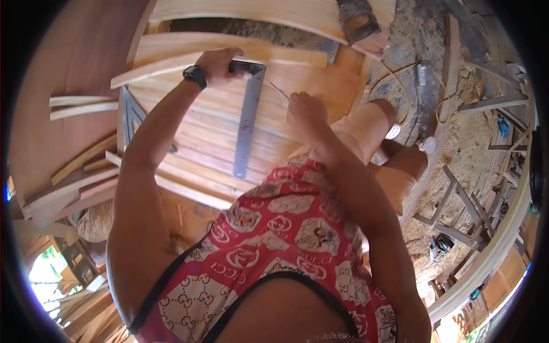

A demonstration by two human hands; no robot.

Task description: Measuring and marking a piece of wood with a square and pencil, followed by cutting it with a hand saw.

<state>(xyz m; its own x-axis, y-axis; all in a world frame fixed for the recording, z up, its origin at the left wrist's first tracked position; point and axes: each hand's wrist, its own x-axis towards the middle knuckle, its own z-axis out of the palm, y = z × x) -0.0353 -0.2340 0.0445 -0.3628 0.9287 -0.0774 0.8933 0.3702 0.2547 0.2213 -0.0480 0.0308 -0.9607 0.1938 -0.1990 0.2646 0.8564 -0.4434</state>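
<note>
My left hand, with a dark watch on its wrist, is closed around the dark stock of a try square. The square's grey metal blade lies across several pale wooden strips set side by side, pointing toward my body. Just right of the blade, my right hand grips a thin pencil. Its tip points up and left toward the square's corner, apart from the blade. The fingertips of my right hand are partly hidden by the fist.
A dark triangular square rests at the strips' left ends. Loose wooden strips lie farther left. At the far right of the boards sits a dark rounded object. A yellowish cord and wooden frames lie on the sawdust-covered floor.
</note>
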